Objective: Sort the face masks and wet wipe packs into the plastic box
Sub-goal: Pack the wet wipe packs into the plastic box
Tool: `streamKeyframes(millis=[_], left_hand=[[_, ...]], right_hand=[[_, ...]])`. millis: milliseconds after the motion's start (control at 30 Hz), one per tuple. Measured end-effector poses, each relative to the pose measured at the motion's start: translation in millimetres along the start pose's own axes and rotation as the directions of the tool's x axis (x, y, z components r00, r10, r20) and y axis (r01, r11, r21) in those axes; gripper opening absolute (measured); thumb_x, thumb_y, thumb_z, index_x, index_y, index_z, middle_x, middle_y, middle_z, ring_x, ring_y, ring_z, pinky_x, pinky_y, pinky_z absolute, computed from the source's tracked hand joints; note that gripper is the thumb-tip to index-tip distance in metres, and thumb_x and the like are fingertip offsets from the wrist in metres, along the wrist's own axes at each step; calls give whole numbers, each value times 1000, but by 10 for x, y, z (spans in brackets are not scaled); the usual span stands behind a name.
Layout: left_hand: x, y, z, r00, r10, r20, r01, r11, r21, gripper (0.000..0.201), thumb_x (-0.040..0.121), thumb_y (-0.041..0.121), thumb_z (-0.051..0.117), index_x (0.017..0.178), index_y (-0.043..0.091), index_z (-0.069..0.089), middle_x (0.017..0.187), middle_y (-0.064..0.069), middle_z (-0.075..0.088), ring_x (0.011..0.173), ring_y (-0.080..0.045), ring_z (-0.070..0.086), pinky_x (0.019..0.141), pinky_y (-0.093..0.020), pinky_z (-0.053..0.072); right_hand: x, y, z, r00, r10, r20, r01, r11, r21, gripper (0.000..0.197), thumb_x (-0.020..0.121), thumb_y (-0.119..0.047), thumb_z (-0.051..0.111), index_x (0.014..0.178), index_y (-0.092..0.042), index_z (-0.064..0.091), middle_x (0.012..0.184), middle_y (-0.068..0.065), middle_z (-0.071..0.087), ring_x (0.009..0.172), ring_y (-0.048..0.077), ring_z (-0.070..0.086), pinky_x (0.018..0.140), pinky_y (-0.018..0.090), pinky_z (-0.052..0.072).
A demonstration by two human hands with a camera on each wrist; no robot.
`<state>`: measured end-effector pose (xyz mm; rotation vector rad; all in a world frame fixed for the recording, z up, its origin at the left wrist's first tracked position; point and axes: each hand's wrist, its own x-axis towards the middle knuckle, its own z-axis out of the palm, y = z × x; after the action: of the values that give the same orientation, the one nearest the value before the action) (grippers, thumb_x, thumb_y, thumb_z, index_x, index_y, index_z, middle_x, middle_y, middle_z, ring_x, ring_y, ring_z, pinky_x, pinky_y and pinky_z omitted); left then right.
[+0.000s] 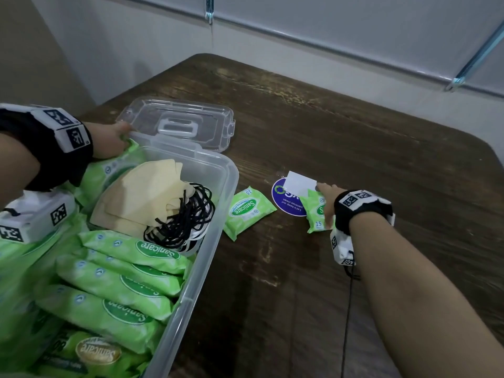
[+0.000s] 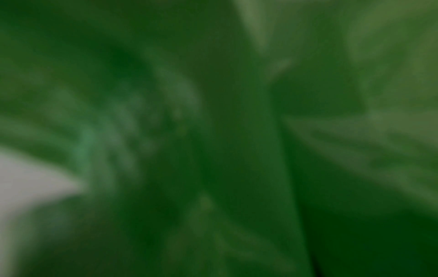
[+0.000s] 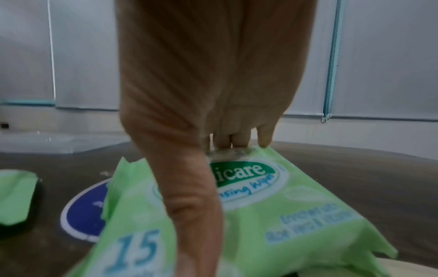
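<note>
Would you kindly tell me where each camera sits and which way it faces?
Head: above, looking down at the dark wooden table, clear plastic box, both forearms and hands.
Left wrist: pressed close to green packaging; only blur, no body visible.
Right wrist: along the right hand, which grips a small green wet wipe pack.
Shared: head and right wrist show that pack and the round blue sticker.
</note>
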<state>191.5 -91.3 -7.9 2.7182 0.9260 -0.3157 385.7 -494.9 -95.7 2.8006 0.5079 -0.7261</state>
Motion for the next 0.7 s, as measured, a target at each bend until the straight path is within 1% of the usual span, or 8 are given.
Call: streamKeyframes(millis=[67,133,233,267,367,467,600,700], left_hand=[[-20,11,-5,1000,-4,0,4,1000,10,49,97,9,39,144,10,29,142,-23,39,124,-36,44,103,-34,31],[-38,19,-8,1000,-9,-7,9,1000,27,49,97,10,39,145,11,29,142,-22,40,124,-36,44,101,-33,31],[-66,37,-14,1000,-25,-2,25,999,30,49,97,12,39,145,13,28,142,-22,40,124,-35,44,100,-32,31],[-78,53,-18,1000,-29,3,29,999,22,49,97,11,39,145,12,28,143,-22,39,124,-35,44,100,-32,30],[-115,95,-31,999,-32,-2,32,999,2,48,97,7,39,145,9,29,143,-23,38,126,-36,42,99,-31,29],[-128,100,-27,1000,-27,0,27,1000,4,49,97,6,39,144,9,29,144,-23,37,127,-36,41,99,-30,29],[-136,109,-32,1000,-31,5,31,1000,5,50,97,7,39,145,10,28,146,-22,35,129,-35,39,103,-31,28],[-147,110,-36,1000,-21,10,21,1000,-1,49,96,5,39,145,8,29,146,-22,35,129,-35,39,102,-30,28]], right_hand=[[-16,28,-12,999,15,31,-13,996,-92,124,54,-28,87,151,-23,11,155,6,23,140,30,30,108,44,36],[-43,48,32,995,92,35,-87,990,-108,134,40,-40,90,150,-23,15,152,9,25,139,32,29,106,49,38],[21,91,112,987,158,23,-155,983,-100,145,3,-57,83,135,-14,41,132,11,44,124,32,43,96,49,46],[28,108,108,986,165,20,-163,982,-95,145,0,-61,82,132,-13,45,129,10,45,122,32,43,95,48,46],[-190,36,-24,993,120,-16,-121,985,-124,119,28,-56,89,130,-13,46,130,10,45,126,31,36,98,44,40],[-320,-64,-137,1000,22,-18,-22,999,-44,103,49,-32,91,137,-16,39,134,9,49,122,30,47,93,42,45],[-474,-333,-369,986,-165,9,165,986,-13,103,53,-21,91,141,-19,37,138,8,48,125,28,49,97,38,47],[-616,-778,-528,940,-339,40,341,937,-71,66,54,-15,89,112,-21,59,114,3,62,112,23,57,87,30,48]])
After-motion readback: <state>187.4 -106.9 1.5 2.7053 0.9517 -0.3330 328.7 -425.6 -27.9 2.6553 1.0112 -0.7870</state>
